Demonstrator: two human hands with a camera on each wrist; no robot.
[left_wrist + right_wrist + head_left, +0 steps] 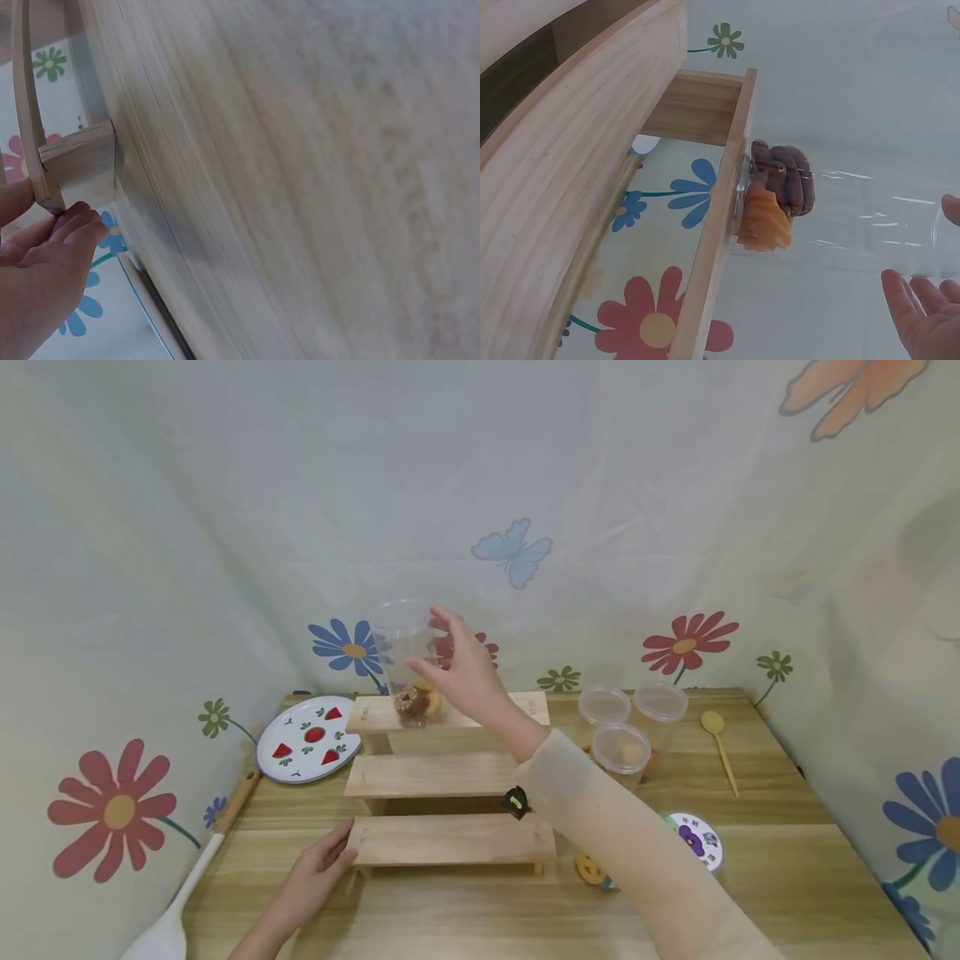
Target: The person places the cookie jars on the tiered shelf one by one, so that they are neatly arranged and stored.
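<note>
A clear plastic jar (397, 647) stands upright on the left part of the top step of a three-tier wooden stand (442, 777). Brown and orange-yellow pastry-like pieces (772, 199) lie at its bottom. My right hand (465, 668) is beside the upper part of the jar, thumb and fingers spread; whether a fingertip still touches it is hard to tell. Down at the lowest step, my left hand (318, 868) holds the stand's left end, the thumb on one side of the board (30, 112) and curled fingers on the other.
Three lidded clear jars (621, 750) stand right of the stand, near a yellow spoon (716, 735). A round white lid-like disc (697, 842) and an orange round piece (591, 870) lie nearer. Left are a patterned plate (300, 752) and a white spatula (191, 877).
</note>
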